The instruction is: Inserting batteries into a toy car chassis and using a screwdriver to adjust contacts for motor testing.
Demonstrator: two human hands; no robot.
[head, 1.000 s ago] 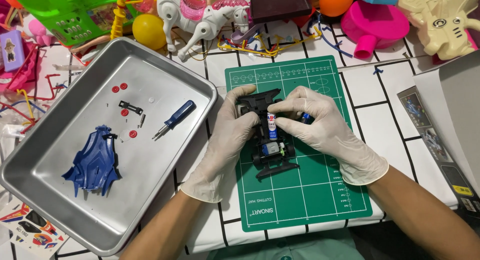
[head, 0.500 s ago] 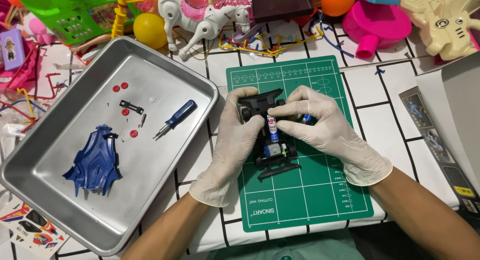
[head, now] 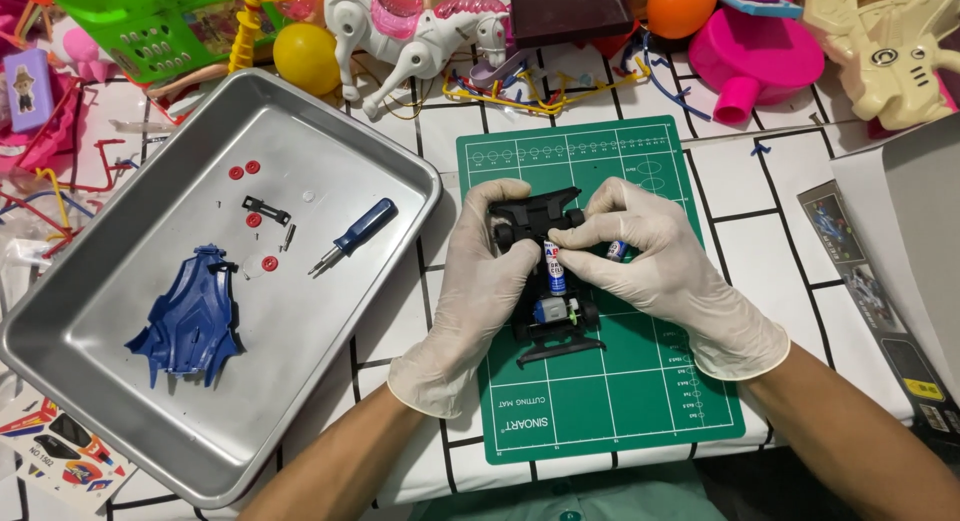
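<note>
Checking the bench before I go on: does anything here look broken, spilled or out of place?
Nothing looks broken or spilled. The black toy car chassis on the green cutting mat is opened up, batteries showing, held by both hands. Its blue body shell, screwdriver and small red parts lie in the metal tray.

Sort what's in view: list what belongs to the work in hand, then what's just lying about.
In use: left hand, right hand, black toy car chassis, battery, cutting mat, blue car body, screwdriver, metal tray.
Lying about: toy horse, yellow ball, pink toy.
</note>
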